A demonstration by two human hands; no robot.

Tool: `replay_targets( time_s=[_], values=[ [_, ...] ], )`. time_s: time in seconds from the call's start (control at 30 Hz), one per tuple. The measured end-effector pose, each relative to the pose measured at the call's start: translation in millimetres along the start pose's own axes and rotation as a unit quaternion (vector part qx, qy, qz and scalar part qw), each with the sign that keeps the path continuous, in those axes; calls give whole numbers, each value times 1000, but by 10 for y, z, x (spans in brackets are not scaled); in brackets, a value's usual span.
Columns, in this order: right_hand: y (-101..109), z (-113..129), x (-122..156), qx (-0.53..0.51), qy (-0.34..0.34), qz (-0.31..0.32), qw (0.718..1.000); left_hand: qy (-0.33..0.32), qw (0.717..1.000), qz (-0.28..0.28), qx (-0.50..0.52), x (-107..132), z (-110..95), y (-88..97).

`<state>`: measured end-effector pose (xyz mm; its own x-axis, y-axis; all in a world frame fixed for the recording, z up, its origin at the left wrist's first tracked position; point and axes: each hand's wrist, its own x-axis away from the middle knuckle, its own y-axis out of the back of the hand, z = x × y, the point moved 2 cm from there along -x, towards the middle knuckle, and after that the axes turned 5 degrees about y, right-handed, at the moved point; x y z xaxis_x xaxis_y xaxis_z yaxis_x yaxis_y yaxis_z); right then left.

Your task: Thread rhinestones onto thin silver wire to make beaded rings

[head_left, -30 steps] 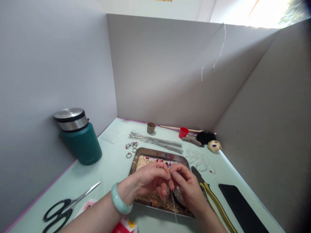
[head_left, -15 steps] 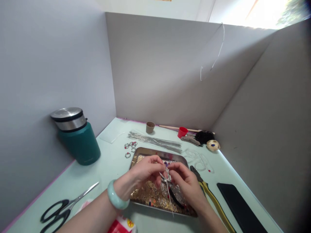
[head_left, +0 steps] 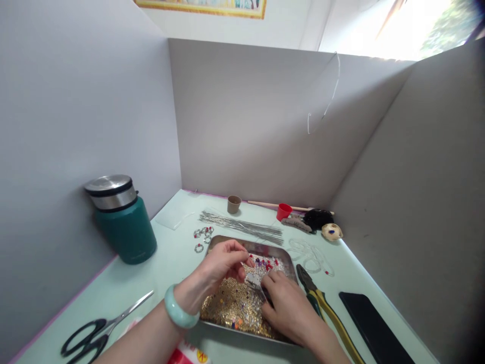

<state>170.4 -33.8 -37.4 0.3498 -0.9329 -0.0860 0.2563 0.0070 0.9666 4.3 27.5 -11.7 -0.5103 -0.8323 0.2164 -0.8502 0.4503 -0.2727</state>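
A metal tray (head_left: 223, 239) full of small gold, clear and red beads lies in front of me. My left hand (head_left: 222, 265), with a pale green bangle on its wrist, hovers over the tray and pinches a thin wire between thumb and fingers. My right hand (head_left: 286, 306) is lowered into the beads on the tray's right side, its fingers curled around the wire's other end. The wire's far part is hidden between both hands.
A green flask (head_left: 121, 222) stands at the left wall. Scissors (head_left: 98, 333) lie near left, yellow-handled pliers (head_left: 322, 303) and a black phone (head_left: 373, 326) at right. Behind the tray are a wire bundle (head_left: 242, 226), bead rings (head_left: 202, 235), two small cups and clear cord loops (head_left: 308, 253).
Both hands have dropped from above the tray down toward the beads. The right hand moved lowest, into the tray. The camera tilted up slightly.
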Motion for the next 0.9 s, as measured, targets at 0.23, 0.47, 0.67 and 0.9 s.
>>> replay_targets(
  time_s=[0.23,0.47,0.67,0.9],
  values=[
    [66,-273,-67,-428,-139,-49,892,4,1000,-17,0,6,-36,-8],
    [182,-240,-76,-882,-105,-62,455,3,999,-5,42,4,-13,7],
    [250,-108,-21,-911,-45,-42,407,22,997,14,76,29,-45,-15],
    [141,-130,-58,-615,-49,-91,782,4,999,7,53,33,-48,-7]
  ],
)
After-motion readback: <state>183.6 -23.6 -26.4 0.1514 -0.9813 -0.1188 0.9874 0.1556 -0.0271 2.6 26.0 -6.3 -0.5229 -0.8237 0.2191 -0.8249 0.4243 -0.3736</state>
